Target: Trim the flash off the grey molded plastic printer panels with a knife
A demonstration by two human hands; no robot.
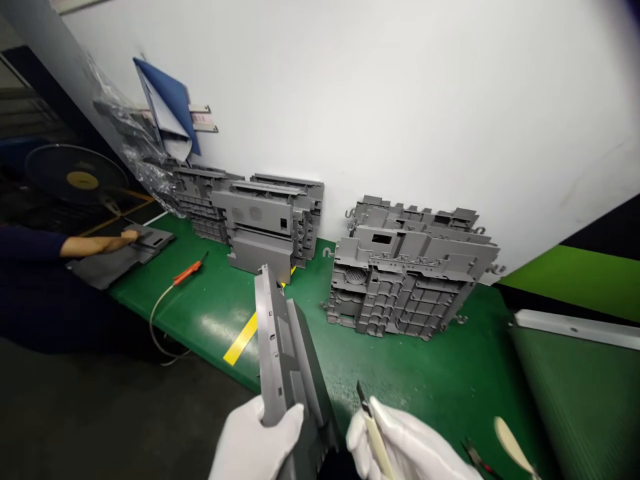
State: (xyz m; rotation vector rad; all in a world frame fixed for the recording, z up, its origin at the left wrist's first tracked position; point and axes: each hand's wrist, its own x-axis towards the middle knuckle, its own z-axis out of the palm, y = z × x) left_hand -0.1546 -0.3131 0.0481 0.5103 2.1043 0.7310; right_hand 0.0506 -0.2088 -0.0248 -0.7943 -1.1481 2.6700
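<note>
The left hand [256,439] grips a panel [287,368]; right of the panel, the right hand [416,445] holds a knife [376,441].

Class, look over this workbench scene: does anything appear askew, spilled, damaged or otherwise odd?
The blue folder on the wall looks askew: it hangs tilted, its white inside curling at the bottom. The grey plastic panel in the left hand shows no obvious damage.
</note>
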